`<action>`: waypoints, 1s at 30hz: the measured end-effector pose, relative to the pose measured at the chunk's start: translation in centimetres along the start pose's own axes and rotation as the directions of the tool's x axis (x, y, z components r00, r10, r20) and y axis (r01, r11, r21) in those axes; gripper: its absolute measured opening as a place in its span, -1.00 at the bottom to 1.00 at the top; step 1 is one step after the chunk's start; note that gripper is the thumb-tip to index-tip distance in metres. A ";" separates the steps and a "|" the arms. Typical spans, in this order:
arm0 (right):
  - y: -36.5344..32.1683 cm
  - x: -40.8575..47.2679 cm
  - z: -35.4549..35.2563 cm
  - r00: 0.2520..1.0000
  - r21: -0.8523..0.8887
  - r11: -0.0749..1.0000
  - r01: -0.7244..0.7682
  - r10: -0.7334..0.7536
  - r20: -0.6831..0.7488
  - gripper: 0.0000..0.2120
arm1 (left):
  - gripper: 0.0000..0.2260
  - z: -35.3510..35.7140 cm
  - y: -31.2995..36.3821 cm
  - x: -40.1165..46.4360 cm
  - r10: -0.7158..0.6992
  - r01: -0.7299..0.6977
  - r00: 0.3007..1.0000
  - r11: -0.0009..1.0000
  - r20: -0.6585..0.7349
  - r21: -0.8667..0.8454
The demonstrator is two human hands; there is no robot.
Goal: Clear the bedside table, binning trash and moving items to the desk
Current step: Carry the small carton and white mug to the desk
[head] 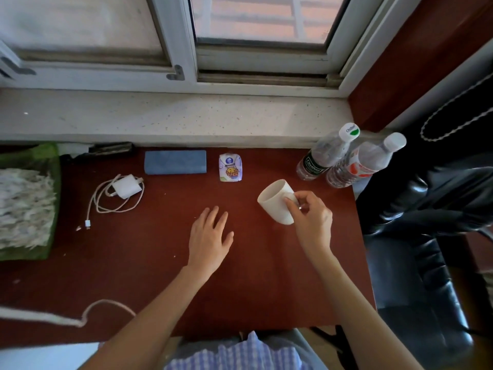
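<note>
A white mug (274,199) is tilted above the dark red table (165,263), right of centre, with my right hand (310,217) shut on its handle. Spread flat just above the tabletop, my left hand (210,236) holds nothing, left of the mug. Behind them lie a small printed packet (230,167), a folded blue cloth (175,162) and a white charger with its coiled cable (125,186). Two clear plastic bottles (326,153) (365,161) stand at the back right corner.
A stone window sill (170,118) runs along the back under a window. A green container holding a white mop head (25,206) sits at the left edge. A black padded chair (426,236) stands to the right. A pale cord (80,316) crosses the near left.
</note>
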State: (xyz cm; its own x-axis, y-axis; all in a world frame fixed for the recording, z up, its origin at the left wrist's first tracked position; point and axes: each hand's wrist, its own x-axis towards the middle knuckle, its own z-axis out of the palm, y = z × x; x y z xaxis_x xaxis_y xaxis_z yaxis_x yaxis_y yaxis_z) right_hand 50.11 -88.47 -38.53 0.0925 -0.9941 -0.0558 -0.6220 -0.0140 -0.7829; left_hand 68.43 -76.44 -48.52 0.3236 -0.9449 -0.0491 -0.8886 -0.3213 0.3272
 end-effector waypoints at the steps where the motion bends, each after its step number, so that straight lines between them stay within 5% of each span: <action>1: 0.1 0.1 0.2 1.000 -0.004 1.000 -0.004 0.004 0.004 -0.90 | -0.54 0.3 -0.1 -1.0 0.013 -0.014 1.000 1.000 0.024 0.026; 14: -0.4 4.1 3.3 0.996 0.007 0.999 -0.042 0.042 -0.074 -0.86 | -0.44 1.4 -1.2 -3.0 0.084 -0.097 0.994 0.980 0.076 0.173; 30: 0.4 6.3 6.6 0.971 0.099 0.988 -0.120 0.138 -0.194 -0.80 | -0.43 1.6 -1.5 -3.1 0.083 -0.093 0.994 0.985 0.075 0.144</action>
State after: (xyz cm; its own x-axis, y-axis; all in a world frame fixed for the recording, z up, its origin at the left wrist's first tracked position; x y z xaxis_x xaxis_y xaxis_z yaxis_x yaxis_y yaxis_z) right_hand 55.63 -93.98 -43.27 -0.1469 -0.9883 -0.0417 -0.5488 0.1165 -0.8278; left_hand 68.26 -73.16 -50.40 0.2237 -0.9702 -0.0927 -0.9524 -0.2379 0.1908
